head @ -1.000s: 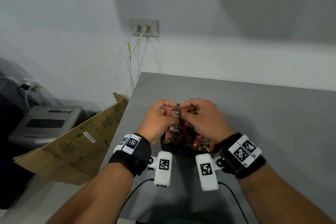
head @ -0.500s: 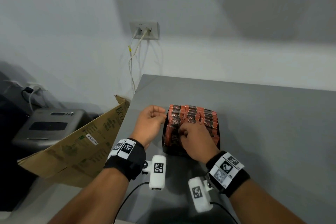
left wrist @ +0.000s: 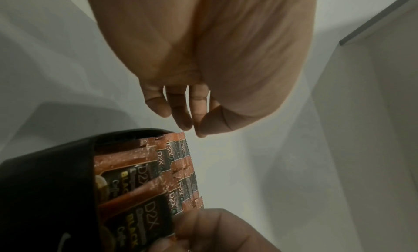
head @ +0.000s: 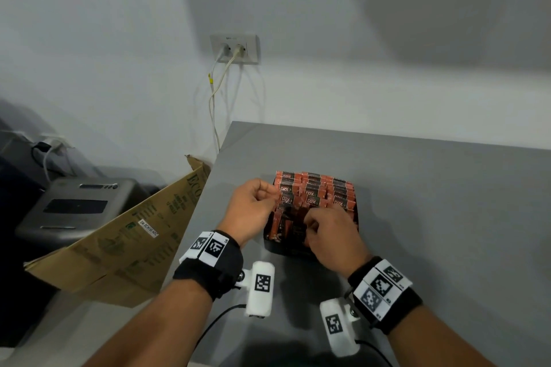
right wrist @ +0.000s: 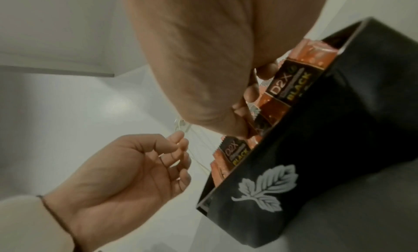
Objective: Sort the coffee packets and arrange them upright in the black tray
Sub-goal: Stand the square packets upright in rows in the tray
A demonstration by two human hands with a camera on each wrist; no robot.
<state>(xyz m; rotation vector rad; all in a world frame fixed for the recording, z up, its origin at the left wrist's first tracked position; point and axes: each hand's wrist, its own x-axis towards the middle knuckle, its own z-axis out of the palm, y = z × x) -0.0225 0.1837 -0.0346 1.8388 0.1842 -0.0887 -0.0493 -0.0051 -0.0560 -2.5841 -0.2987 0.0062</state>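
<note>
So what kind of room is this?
Probably an office or workroom: a plain grey table, a grey printer-like machine beside a flattened brown cardboard box, and a white wall socket with cables plugged in.

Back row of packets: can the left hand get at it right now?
Probably yes. The left hand hangs empty, fingers loosely curled, beside the black tray; the back-row packets stand exposed, and the right hand works the front.

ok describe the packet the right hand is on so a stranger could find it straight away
On the grey table stands a black tray with a white leaf print, packed with upright orange-and-black coffee packets. The right hand pinches one packet in the row nearest the person; unlike its neighbours, fingers are on it.
</note>
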